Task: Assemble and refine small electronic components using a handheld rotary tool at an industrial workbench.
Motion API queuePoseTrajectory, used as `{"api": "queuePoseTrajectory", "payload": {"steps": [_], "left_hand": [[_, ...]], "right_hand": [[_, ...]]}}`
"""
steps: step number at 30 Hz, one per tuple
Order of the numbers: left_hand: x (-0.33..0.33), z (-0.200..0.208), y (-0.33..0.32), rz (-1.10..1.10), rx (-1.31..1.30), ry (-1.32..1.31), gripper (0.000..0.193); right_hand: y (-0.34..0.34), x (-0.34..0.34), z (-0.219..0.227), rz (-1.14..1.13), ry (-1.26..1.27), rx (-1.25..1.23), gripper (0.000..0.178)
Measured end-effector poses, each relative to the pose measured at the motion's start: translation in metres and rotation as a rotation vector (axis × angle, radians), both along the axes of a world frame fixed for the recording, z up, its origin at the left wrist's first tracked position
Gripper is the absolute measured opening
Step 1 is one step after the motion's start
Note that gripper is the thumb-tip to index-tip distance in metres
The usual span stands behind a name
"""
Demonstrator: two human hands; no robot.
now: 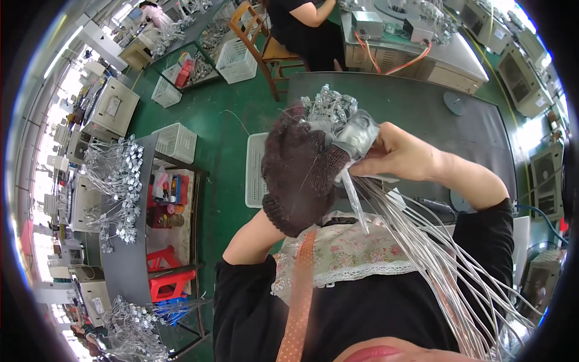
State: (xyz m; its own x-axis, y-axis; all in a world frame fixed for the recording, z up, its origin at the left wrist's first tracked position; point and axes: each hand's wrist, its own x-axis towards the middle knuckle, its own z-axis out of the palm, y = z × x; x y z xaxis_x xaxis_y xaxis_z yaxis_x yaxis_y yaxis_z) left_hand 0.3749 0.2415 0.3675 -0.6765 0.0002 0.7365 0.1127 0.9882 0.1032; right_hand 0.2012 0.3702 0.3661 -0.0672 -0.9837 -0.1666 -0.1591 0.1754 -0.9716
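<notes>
My left hand (298, 166) wears a dark brown knit glove and is closed around a bundle of grey cables (416, 226) just below its connectors. A cluster of clear and metallic connectors (329, 104) sticks out beyond the glove. My bare right hand (401, 154) pinches crumpled clear plastic (360, 134) at the side of the bundle. From there a pale strip (354, 202) hangs down. The loose cable tails run down past my right arm. A second ribbed knit cuff (338, 161) shows between the hands; whether it is another glove I cannot tell.
A dark worktable (482, 130) lies beyond my hands, with a grey disc (453, 103) on it. To the left are a white crate (256, 172), a bench (128, 265) with cable bundles, and red stools (172, 283). Another person (301, 30) sits by a wooden chair (256, 45).
</notes>
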Motion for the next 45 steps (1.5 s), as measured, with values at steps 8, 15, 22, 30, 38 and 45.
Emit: {"api": "queuePoseTrajectory", "payload": {"steps": [8, 15, 22, 30, 38, 45], "left_hand": [[0.000, -0.013, 0.003, 0.017, 0.054, 0.027, 0.042], [-0.002, -0.024, 0.011, 0.021, 0.002, 0.038, 0.035], [0.003, -0.043, 0.013, 0.171, 0.023, -0.090, 0.027], [0.005, -0.022, 0.008, 0.162, -0.090, -0.135, 0.023], [0.014, -0.045, -0.009, -0.207, 0.527, -0.268, 0.012], [-0.009, -0.056, 0.004, -0.820, 1.703, -0.574, 0.030]], "right_hand": [[0.001, 0.005, 0.002, -0.074, 0.351, -0.173, 0.016], [-0.003, -0.003, -0.012, -0.016, 0.350, -0.197, 0.042], [0.015, 0.000, 0.001, -0.262, -0.454, 0.106, 0.017], [0.035, -0.025, 0.009, -0.098, 0.788, -0.332, 0.013], [0.074, -0.044, -0.015, 0.036, 0.868, -0.216, 0.018], [0.052, -0.044, -0.012, 0.119, 0.964, -0.380, 0.016]]}}
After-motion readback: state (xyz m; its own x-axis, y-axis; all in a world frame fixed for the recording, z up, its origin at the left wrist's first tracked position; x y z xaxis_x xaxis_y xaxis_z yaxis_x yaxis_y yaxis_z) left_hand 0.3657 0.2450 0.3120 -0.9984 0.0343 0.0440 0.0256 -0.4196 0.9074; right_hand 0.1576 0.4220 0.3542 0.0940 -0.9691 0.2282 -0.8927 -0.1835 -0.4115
